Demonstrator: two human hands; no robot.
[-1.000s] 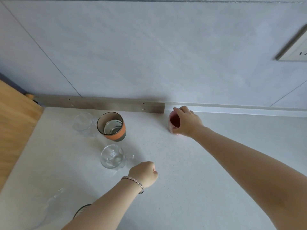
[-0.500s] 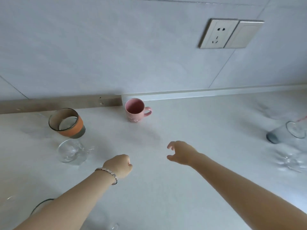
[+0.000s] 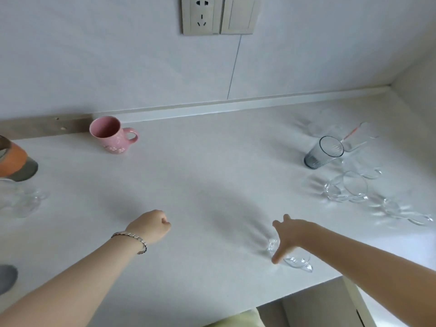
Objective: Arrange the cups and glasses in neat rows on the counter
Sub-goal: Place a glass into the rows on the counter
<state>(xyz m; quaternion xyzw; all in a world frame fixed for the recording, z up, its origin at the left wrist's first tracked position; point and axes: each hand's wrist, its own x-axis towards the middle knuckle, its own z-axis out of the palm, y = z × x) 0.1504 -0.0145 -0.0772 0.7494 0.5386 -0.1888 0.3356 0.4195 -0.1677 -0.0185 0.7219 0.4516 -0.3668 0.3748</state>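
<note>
A pink mug (image 3: 111,135) stands upright near the back wall, handle to the right. At the far left sit an orange-banded cup (image 3: 14,159) and a clear glass mug (image 3: 23,201), both cut off by the frame edge. My left hand (image 3: 151,226) rests as a closed fist on the white counter (image 3: 200,180), holding nothing. My right hand (image 3: 286,237) hovers with spread fingers over a small clear glass (image 3: 296,260) near the counter's front edge, thumb beside it. A grey tinted glass (image 3: 324,153) and several clear glasses (image 3: 349,187) cluster at the right.
A wall socket and switch (image 3: 217,15) are above the counter. The counter's front edge (image 3: 306,286) drops off just below my right hand. A grey rounded object (image 3: 7,277) shows at the lower left. A side wall closes the far right.
My view swung right. My right hand let go of the pink mug and moved right and toward me, down over the small clear glass. My left fist stayed put.
</note>
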